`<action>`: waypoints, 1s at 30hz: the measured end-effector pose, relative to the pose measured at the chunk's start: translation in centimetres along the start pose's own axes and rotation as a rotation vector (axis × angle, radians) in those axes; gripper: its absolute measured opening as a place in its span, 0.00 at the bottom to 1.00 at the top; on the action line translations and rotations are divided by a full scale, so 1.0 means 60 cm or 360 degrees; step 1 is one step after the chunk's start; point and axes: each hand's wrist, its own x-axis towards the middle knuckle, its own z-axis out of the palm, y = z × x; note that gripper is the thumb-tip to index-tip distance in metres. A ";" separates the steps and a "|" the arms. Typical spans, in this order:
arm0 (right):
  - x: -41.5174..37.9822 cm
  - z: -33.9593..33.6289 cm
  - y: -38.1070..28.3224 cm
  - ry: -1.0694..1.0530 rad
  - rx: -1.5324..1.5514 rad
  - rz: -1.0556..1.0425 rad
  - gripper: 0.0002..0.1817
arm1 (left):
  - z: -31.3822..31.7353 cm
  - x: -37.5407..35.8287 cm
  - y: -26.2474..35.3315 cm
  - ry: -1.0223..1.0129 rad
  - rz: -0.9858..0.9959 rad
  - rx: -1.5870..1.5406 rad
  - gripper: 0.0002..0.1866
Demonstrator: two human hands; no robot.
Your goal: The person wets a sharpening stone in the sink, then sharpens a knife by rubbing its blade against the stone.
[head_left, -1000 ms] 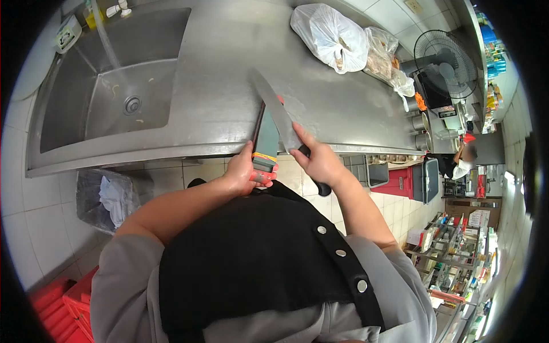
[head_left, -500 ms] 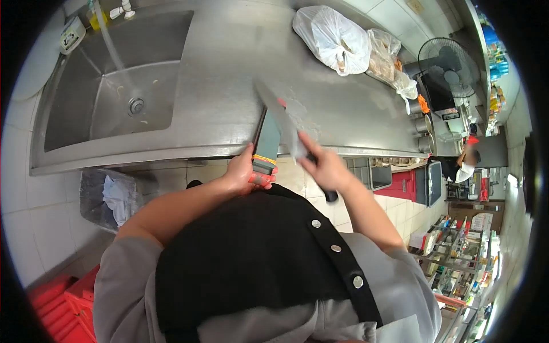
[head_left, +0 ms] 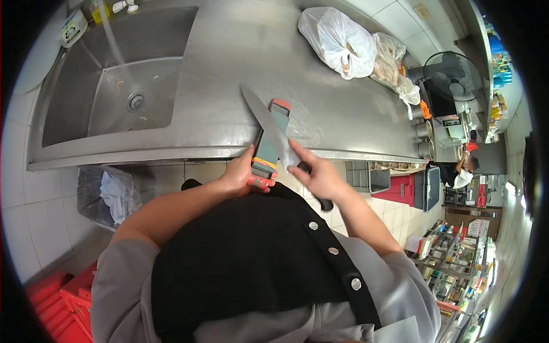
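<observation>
left hand (head_left: 241, 172): grips whetstone (head_left: 266, 151) | right hand (head_left: 321, 176): holds knife (head_left: 267, 122), blade slanting across whetstone | white bag (head_left: 337, 40): on counter (head_left: 229, 63)

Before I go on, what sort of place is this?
Probably a commercial kitchen: a long steel counter with a built-in sink, a large knife in the right hand, and stocked shelving beyond.

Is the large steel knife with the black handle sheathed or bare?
Bare: the large steel knife shows uncovered metal from its tip to the right hand, crossing in view over the grey-green block.
</observation>
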 end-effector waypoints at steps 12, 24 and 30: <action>0.032 0.006 0.003 0.0074 -0.0019 0.0015 0.39 | -0.009 -0.004 0.004 -0.0046 0.0024 0.0083 0.38; 0.039 0.004 -0.014 0.0075 -0.0083 0.0068 0.36 | -0.005 -0.009 0.008 -0.0019 -0.0030 0.0102 0.38; 0.163 -0.036 -0.018 0.0266 -0.0197 0.0486 0.38 | 0.002 -0.017 0.008 0.0025 -0.0105 0.0090 0.38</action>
